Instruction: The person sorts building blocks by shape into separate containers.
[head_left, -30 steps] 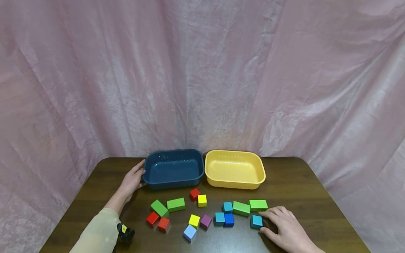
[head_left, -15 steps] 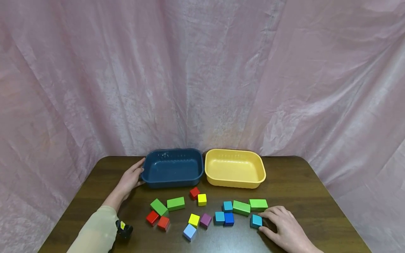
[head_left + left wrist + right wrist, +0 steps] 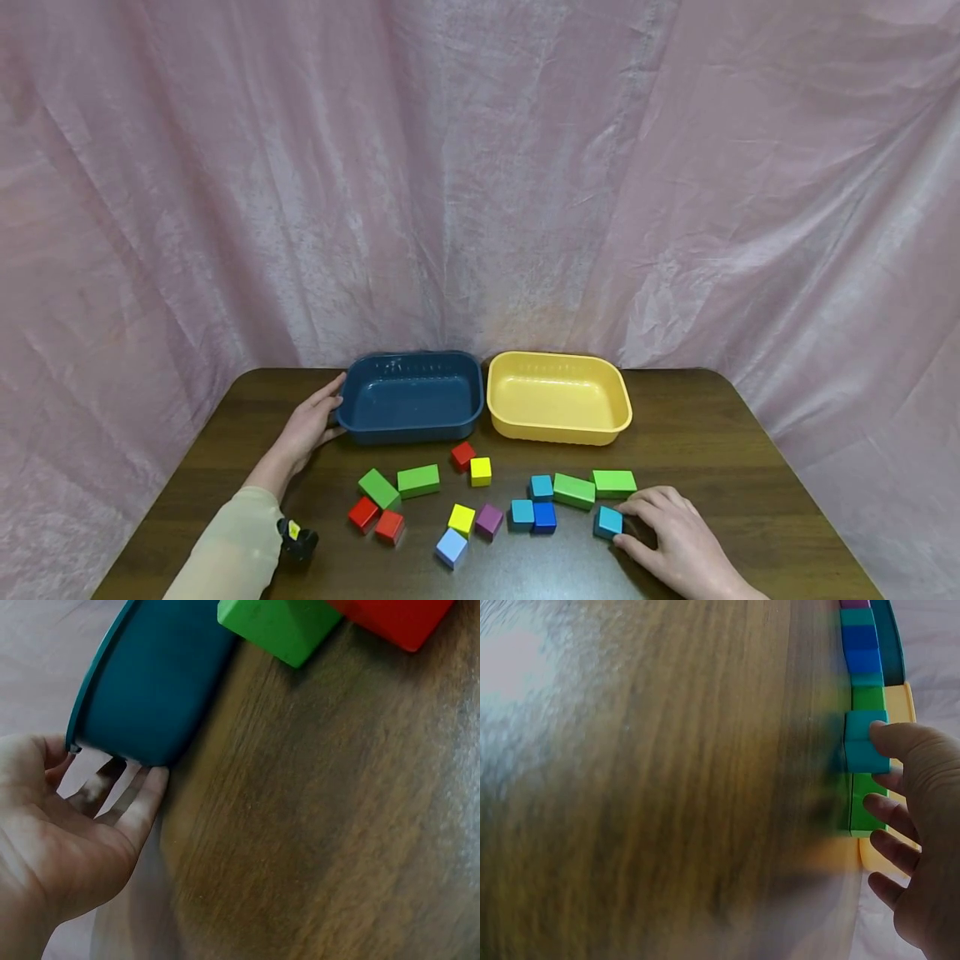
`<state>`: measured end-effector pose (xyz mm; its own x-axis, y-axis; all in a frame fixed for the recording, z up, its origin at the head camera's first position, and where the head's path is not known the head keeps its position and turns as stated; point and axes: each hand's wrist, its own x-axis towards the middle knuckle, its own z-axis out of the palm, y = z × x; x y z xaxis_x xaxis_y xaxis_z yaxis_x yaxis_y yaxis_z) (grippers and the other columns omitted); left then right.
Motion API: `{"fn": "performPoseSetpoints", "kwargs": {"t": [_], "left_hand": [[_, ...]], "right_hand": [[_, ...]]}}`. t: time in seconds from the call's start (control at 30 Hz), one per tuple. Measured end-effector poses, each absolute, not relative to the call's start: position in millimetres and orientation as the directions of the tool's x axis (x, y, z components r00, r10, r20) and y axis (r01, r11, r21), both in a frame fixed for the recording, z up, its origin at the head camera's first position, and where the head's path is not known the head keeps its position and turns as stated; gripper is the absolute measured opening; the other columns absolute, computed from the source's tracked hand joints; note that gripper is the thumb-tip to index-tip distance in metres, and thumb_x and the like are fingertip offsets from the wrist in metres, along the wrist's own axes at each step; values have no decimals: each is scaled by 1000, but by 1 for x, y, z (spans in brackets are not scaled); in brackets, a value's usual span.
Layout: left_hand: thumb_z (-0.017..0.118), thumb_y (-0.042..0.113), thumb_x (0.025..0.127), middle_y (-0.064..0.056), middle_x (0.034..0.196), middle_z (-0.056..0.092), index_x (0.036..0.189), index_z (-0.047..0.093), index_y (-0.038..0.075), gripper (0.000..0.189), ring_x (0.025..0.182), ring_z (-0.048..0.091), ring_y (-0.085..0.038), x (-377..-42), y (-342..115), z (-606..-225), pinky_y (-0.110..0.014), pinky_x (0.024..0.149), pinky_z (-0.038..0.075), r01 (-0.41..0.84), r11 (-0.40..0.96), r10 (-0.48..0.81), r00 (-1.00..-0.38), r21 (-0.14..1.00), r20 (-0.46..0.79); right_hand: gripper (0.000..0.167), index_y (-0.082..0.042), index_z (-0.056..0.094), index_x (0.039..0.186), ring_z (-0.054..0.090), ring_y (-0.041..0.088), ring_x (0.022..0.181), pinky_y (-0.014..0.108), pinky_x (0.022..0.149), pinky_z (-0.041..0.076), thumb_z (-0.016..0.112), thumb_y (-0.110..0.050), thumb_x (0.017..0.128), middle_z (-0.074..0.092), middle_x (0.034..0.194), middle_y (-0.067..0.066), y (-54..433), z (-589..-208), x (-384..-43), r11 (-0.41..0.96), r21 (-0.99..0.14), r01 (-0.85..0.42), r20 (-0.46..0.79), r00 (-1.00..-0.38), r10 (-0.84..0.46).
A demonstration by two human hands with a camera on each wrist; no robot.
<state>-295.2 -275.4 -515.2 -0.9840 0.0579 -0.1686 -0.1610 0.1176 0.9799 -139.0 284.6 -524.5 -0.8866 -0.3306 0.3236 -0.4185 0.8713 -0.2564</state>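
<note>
On the brown wood-grain desk (image 3: 750,500), the dark-blue rectangular tray (image 3: 408,435) stands left of the yellow rectangular tray (image 3: 557,434), the pink fabric curtain (image 3: 480,183) behind both. Before the trays, the rightmost turquoise cube (image 3: 607,522) lies in front of the rightmost green oblong block (image 3: 613,482).

In the head view's lower right, you have room over the table (image 3: 738,467) to the right of your right hand (image 3: 675,537), but above the turquoise block (image 3: 608,522) it pinches, a pair of green blocks (image 3: 614,483) bars a low path to the yellow tray (image 3: 555,432). Leftward, the dark blue block (image 3: 544,518) stands in your way; near lower centre, the thin gap right of the purple block (image 3: 489,522) widens upward.
</note>
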Motion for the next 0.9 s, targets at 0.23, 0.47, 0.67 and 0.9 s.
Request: {"fn": "performPoseSetpoints", "kwargs": {"t": [0.23, 0.47, 0.67, 0.9], "left_hand": [[38, 23, 111, -23, 165, 22, 165, 24, 25, 55, 141, 40, -40, -294, -274, -514, -42, 102, 50, -160, 98, 51, -985, 982, -165], [39, 26, 112, -17, 168, 16, 165, 22, 27, 56, 144, 37, -42, -294, -280, -515, -51, 108, 44, -152, 121, 84, -983, 981, -163], [39, 25, 111, -18, 168, 15, 165, 21, 28, 57, 141, 40, -42, -295, -285, -516, -50, 106, 46, -144, 140, 116, -980, 980, -161], [40, 24, 111, -18, 169, 13, 166, 19, 27, 58, 142, 38, -43, -295, -287, -519, -51, 107, 45, -147, 141, 137, -976, 979, -166]], "right_hand": [[25, -34, 74, 100, 56, 12, 105, 47, 89, 49, 87, -43, 80, 64, 107, -17, 284, -523, -140, 873, -293, -390, 299, -905, -304], [30, -35, 72, 95, 56, 10, 104, 39, 86, 48, 92, -30, 73, 63, 105, -19, 285, -521, -142, 847, -253, -468, 458, -829, -321], [30, -31, 73, 96, 56, 10, 105, 36, 88, 43, 91, -26, 73, 64, 106, -17, 276, -499, -156, 818, -263, -511, 516, -791, -328], [27, -29, 73, 100, 54, 11, 108, 37, 91, 43, 88, -29, 77, 65, 108, -17, 252, -481, -182, 774, -302, -557, 527, -774, -351]]}}
